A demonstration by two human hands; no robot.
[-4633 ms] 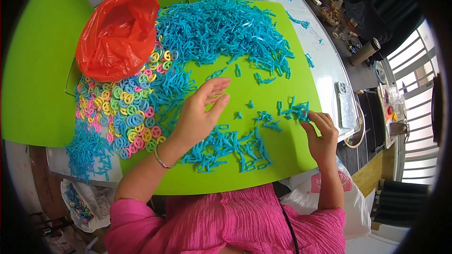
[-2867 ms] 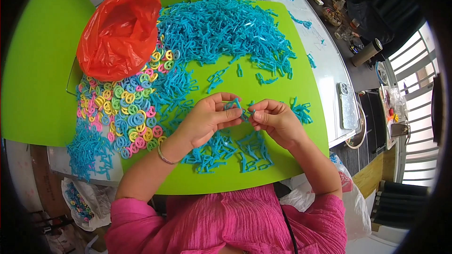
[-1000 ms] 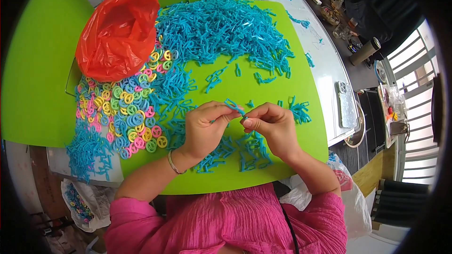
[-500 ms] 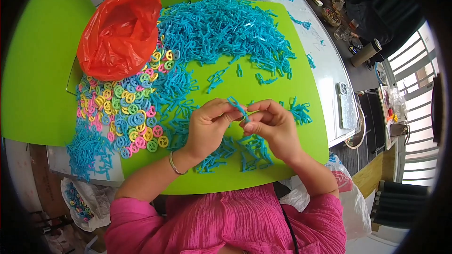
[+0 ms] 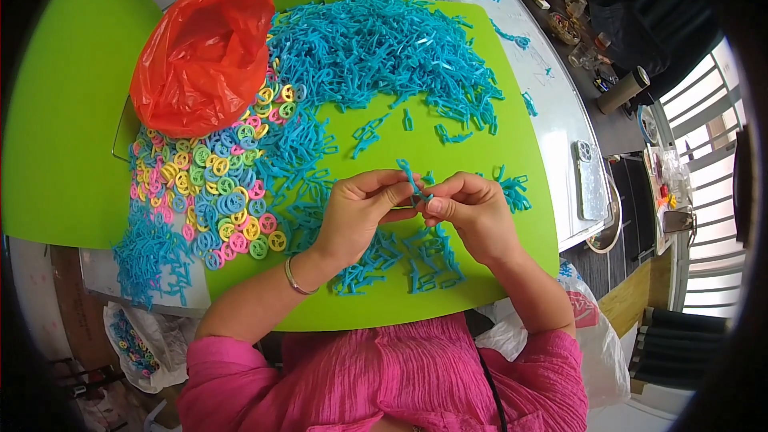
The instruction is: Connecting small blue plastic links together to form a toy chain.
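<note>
My left hand [image 5: 358,212] pinches a small blue plastic piece [image 5: 406,170] with a forked, loop-like end that points up and away from me. Thumb and finger of my right hand [image 5: 478,212] close on a blue part at its lower end, so the two hands almost meet. Fingertips hide the join between the parts. Loose blue pieces [image 5: 364,268] lie under my left wrist, and another small group [image 5: 436,256] sits below the hands. A great heap of the same blue pieces [image 5: 384,48] spreads over the far side of the green board [image 5: 496,272].
Left of my hands lie small coloured plastic wheels [image 5: 216,200], with an open red plastic bag [image 5: 200,64] behind them. A thin blue pile [image 5: 148,256] rests at the board's left edge. On the white surface at right is a phone [image 5: 590,184]; a white bag [image 5: 600,344] hangs below.
The held blue piece has turned more upright between my fingers. My right hand has shifted slightly, its fingers closer around the lower end. The heaps are unchanged.
</note>
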